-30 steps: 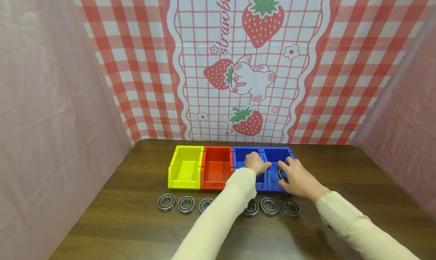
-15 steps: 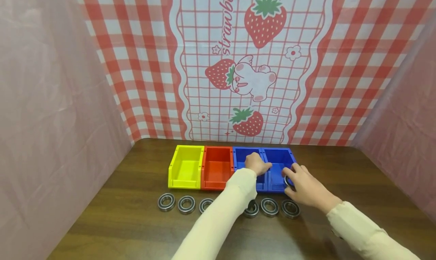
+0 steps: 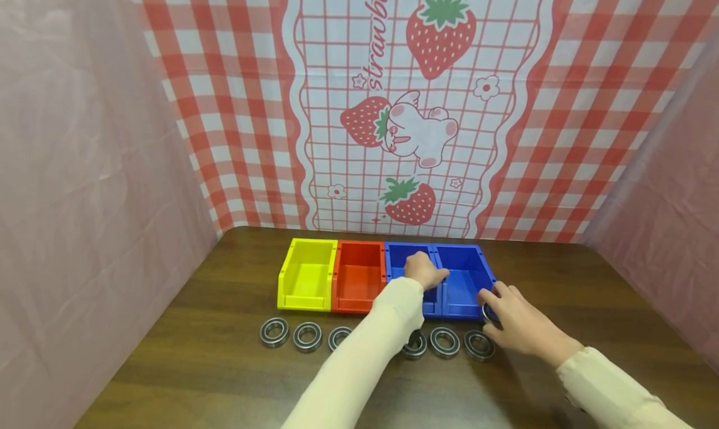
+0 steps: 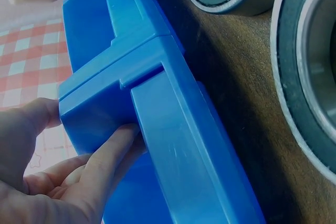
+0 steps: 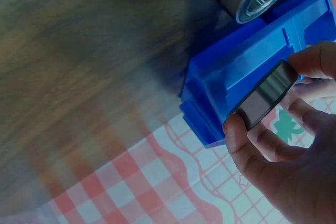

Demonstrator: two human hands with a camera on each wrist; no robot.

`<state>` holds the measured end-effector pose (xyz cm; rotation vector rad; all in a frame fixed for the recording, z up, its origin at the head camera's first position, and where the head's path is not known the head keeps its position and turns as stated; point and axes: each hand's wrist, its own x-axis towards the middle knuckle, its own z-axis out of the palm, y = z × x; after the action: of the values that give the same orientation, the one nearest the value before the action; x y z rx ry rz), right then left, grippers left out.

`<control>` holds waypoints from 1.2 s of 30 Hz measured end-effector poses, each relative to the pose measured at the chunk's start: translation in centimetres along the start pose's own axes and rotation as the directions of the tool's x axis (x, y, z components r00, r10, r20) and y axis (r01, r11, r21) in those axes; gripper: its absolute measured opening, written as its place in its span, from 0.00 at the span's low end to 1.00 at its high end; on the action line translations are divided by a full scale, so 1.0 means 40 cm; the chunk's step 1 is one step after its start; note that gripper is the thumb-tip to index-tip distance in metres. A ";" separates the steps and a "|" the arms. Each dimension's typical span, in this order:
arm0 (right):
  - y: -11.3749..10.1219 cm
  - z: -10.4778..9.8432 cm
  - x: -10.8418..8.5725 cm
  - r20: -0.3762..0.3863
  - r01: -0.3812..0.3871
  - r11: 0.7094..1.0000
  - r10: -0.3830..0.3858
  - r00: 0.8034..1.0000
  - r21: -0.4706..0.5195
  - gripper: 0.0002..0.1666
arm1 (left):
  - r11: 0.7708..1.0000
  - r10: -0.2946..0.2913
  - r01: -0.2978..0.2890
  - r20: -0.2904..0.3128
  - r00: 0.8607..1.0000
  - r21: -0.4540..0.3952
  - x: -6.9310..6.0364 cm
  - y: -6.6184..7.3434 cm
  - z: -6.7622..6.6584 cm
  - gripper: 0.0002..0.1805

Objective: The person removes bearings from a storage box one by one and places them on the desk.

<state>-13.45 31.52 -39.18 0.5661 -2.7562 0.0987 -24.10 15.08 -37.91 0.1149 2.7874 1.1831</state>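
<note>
My right hand (image 3: 519, 320) pinches a ball bearing (image 5: 268, 95) by its edges between thumb and fingers, just off the front right corner of the right blue bin (image 3: 457, 255). In the right wrist view the bearing stands tilted, its smooth outer rim showing. Over the left blue bin (image 3: 397, 252) is my left hand (image 3: 422, 271). Its fingers reach inside while the thumb lies across the wall between the two blue bins, so that it grips this wall, as the left wrist view (image 4: 100, 90) shows. Part of the left bin is hidden by the hand and sleeve.
A yellow bin (image 3: 306, 303) and a red bin (image 3: 359, 306) adjoin the blue ones on the left. Several bearings lie in a row before the bins, among them a leftmost bearing (image 3: 273, 344) and a rightmost bearing (image 3: 479, 356). My left sleeve (image 3: 365, 354) covers part of the row.
My right hand has moved right and towards me, carrying the bearing from over the right blue bin to beyond its front corner. The left hand has stayed in place.
</note>
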 end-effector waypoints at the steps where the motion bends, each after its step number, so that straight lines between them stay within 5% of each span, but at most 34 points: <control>1: 0.002 0.001 -0.005 0.006 0.000 1.000 0.000 1.000 0.003 0.20 | 1.000 0.001 -0.001 0.006 1.000 -0.004 -0.001 -0.001 0.001 0.17; 11: 0.018 0.012 -0.035 0.058 -0.029 0.999 0.028 0.998 0.017 0.21 | 1.000 0.012 -0.012 0.005 1.000 -0.012 0.002 0.005 -0.004 0.16; 24: 0.034 0.038 -0.077 0.031 -0.006 1.000 0.005 1.000 0.026 0.21 | 1.000 0.000 0.000 0.009 1.000 -0.022 0.008 -0.001 0.003 0.16; 36: 0.032 0.048 -0.095 0.116 -0.029 0.998 0.022 0.993 0.063 0.21 | 1.000 0.002 -0.002 0.011 1.000 -0.004 0.011 -0.006 0.008 0.16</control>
<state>-11.23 33.88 -42.24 0.5705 -2.8823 0.1669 -24.49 15.18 -38.34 0.1229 2.7761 1.1843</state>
